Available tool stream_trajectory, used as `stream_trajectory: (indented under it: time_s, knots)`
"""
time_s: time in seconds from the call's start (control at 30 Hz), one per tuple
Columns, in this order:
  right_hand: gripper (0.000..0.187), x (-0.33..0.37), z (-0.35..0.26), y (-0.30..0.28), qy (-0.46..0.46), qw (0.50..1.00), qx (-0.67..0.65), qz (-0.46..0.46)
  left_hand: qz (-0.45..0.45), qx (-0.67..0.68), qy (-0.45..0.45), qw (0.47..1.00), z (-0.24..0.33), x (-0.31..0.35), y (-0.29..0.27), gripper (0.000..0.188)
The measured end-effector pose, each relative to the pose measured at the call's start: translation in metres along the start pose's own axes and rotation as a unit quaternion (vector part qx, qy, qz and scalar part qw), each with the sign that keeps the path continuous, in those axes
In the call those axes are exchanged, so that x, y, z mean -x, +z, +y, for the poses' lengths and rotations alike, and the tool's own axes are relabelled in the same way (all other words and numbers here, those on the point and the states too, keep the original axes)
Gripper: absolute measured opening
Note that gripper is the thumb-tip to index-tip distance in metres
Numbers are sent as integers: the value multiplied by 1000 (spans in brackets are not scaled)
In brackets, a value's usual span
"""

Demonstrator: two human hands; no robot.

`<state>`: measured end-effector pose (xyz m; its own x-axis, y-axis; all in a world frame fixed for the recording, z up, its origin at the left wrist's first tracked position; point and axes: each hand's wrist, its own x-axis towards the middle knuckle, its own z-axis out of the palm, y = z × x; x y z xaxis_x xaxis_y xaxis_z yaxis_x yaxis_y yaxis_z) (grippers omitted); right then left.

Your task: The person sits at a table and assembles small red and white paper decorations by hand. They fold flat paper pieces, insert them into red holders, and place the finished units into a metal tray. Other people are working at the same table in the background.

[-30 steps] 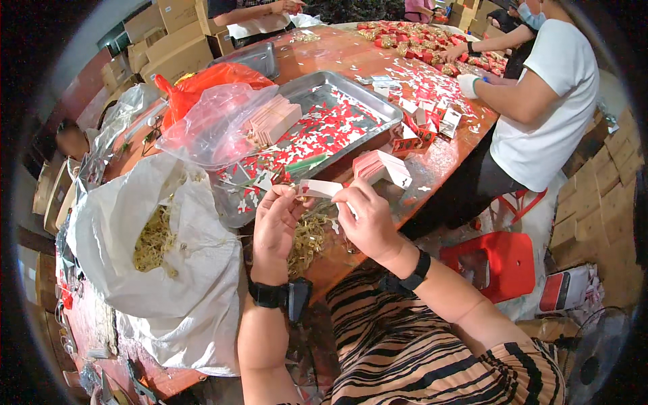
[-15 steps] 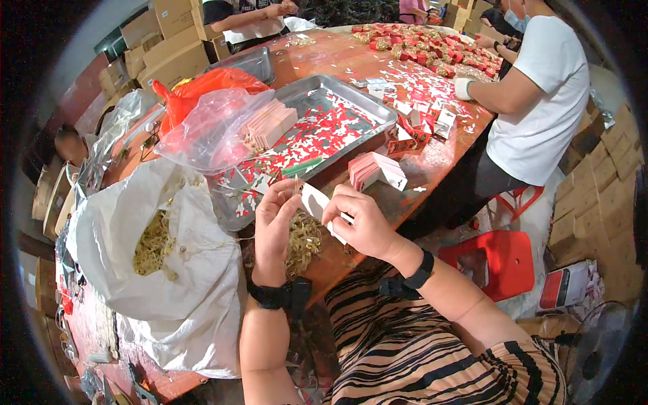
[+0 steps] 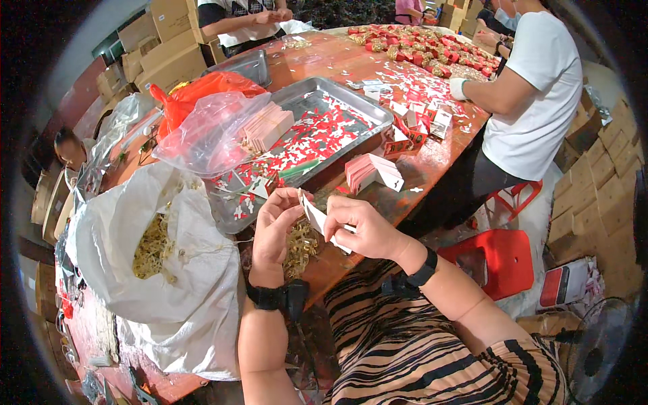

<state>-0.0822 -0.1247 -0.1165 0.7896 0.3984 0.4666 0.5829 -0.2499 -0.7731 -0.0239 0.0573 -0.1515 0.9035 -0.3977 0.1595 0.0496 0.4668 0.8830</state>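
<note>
1. Nearest in, both hands meet over the table's [image 3: 432, 169] near edge: the left hand [image 3: 275, 228] pinches the upper end of a small white card [image 3: 317, 219], and the right hand [image 3: 364, 229] grips its lower end from 3 o'clock.
2. The card's long axis slants from 11 o'clock down to 5 o'clock, lying between the two hands; both are touching it, neither clearly nearer.
3. Since half a second ago, the card has tipped steeper and the hands have drawn closer together.
4. Just below the hands lies a heap of gold trinkets [image 3: 300, 244]; at 9 o'clock sits a white sack [image 3: 196, 283].
5. At 1 o'clock, a stack of folded cards [image 3: 372, 172].
6. Farther, at 12 o'clock, a metal tray [image 3: 351, 101] strewn with red and white scraps.
</note>
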Motion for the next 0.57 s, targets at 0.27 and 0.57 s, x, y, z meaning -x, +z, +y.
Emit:
stream_trajectory:
  time_s: [0.27,0.57]
  knots:
    - [8,1,2,2,11,1000,-6,19,0,54,12,998,-2,0,-7,22]
    - [10,3,9,5,20,999,14,35,-38,3,12,999,-11,-1,-13,27]
